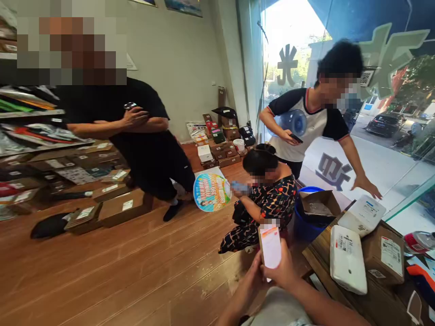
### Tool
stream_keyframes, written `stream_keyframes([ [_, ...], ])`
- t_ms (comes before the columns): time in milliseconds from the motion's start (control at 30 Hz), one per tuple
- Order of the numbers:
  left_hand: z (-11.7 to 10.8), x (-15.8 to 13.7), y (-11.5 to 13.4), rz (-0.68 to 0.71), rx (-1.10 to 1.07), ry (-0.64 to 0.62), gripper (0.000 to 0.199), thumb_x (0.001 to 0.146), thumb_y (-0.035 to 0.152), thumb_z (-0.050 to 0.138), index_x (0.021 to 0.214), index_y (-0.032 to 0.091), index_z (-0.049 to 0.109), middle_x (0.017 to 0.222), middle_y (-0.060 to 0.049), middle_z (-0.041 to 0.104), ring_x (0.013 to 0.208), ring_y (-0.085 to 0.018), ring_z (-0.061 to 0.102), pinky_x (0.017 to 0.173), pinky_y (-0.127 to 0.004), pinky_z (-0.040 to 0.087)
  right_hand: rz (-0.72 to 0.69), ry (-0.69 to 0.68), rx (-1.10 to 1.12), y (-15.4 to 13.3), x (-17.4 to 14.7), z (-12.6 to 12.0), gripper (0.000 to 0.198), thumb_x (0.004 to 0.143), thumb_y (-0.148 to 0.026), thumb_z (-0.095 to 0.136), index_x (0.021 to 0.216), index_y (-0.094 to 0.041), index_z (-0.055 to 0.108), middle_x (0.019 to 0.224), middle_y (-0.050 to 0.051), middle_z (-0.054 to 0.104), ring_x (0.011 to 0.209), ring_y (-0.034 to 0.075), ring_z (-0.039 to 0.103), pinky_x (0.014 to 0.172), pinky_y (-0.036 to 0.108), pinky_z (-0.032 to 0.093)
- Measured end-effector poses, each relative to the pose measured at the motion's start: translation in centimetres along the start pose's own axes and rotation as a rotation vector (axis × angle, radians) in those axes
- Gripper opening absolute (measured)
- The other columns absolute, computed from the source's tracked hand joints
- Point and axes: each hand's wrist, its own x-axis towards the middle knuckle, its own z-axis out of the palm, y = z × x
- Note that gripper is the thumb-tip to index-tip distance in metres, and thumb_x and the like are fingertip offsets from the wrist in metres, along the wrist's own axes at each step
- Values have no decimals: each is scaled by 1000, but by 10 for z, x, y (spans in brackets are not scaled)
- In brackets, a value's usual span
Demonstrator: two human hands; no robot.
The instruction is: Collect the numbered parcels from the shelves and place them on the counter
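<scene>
I grip one phone [271, 250], screen lit, above my lap [277, 305], left hand [252, 273] and right hand [283, 268] both closed on it. On one table [318, 249] to my right: two white parcels [348, 262], one brown box [374, 253], one bottle [418, 242]. Beyond, three people [137, 117]: one low down with one fan [209, 194], two standing, one of them clasping one blue jug [295, 123].

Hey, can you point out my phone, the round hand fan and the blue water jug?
Your phone [271, 250], head view: on its lit screen.
Round hand fan [211, 193], head view: middle of its printed face.
Blue water jug [298, 122], head view: on its round end.
</scene>
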Motion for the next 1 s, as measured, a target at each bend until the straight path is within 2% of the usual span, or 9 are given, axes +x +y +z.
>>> stream_keyframes([
  [67,-25,-26,4,107,-172,131,88,79,79,62,156,41,39,165,-6,40,144,-36,43,101,-47,52,6,-45,14,-6,-2,57,65,48,-30,93,103,-26,59,99,5,75,90,28,69,81,40,57],
  [167,-74,-72,16,141,-294,230,95,78,78,65,159,39,34,166,-7,38,146,-39,41,96,-45,56,23,-164,109,-11,-21,124,75,50,-45,95,114,-25,62,109,8,75,101,30,68,89,42,56],
  [267,-114,-119,36,153,-297,284,85,84,71,63,158,39,37,167,-4,37,139,-41,49,78,-41,62,90,-290,231,-14,-31,172,67,68,-68,81,115,-22,67,111,11,75,100,28,68,89,42,55],
  [333,-131,-145,51,164,-296,321,85,84,70,63,158,38,37,165,-7,40,133,-42,55,66,-39,62,166,-287,298,-14,-25,196,66,74,-77,71,111,-22,71,109,11,76,96,26,69,87,40,55],
  [533,-150,-186,80,224,-354,314,92,84,70,63,162,41,23,162,-10,44,131,-46,57,62,-41,63,417,144,465,-16,14,235,68,52,-80,79,91,-25,72,89,5,75,82,23,69,75,35,55],
  [600,-154,-189,85,235,-372,307,90,85,70,63,161,42,23,163,-8,42,132,-46,56,62,-41,63,389,25,411,-25,13,243,63,56,-76,80,92,-24,74,91,6,76,84,22,68,75,33,54],
  [733,-161,-190,92,212,-361,316,93,79,75,66,159,38,35,163,-7,43,133,-42,55,79,-45,63,250,-398,291,-46,-2,267,55,74,-74,72,85,-19,76,80,6,74,71,19,64,67,30,50],
  [833,-164,-189,95,203,-339,361,94,76,76,69,156,36,42,159,-8,48,125,-38,60,89,-46,60,262,-419,252,-54,-4,284,62,70,-79,72,74,-17,71,66,3,68,57,15,54,57,27,42],
  [1000,-173,-188,96,222,-305,372,83,82,73,64,155,38,44,159,-8,47,90,-26,70,93,-47,56,289,-402,238,-60,4,298,65,66,-82,73,67,-17,68,61,3,65,54,14,52,53,27,40],
])
